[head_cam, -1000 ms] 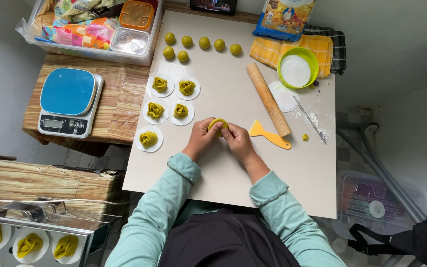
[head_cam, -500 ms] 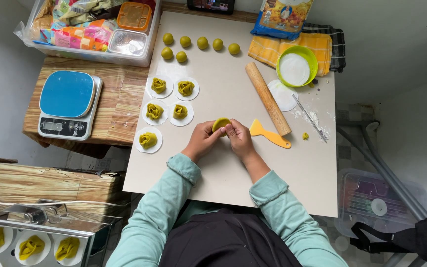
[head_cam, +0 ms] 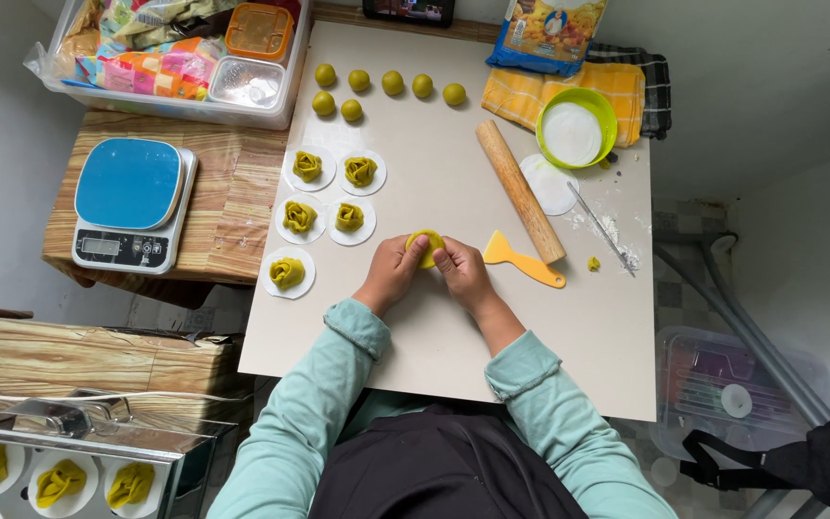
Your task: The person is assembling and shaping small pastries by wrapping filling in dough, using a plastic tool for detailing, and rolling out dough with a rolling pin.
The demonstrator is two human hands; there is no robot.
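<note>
Left hand [head_cam: 394, 273] & right hand [head_cam: 463, 270] both pinch the yellow-green dough piece [head_cam: 426, 247]. Orange scraper [head_cam: 521, 259] just right of the grip, finished dough roses [head_cam: 287, 273] to its left.

You get soft, even daylight across the pale tabletop [head_cam: 453, 346]; shadows under your hands are faint. Focus is sharp throughout, no glare, with slight wide-angle bending at the far corners.

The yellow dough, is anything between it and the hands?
No. Both hands, left and right, pinch the dough directly with their fingertips, just above the board. The scraper and rolling pin lie off to the right, apart from it.
</note>
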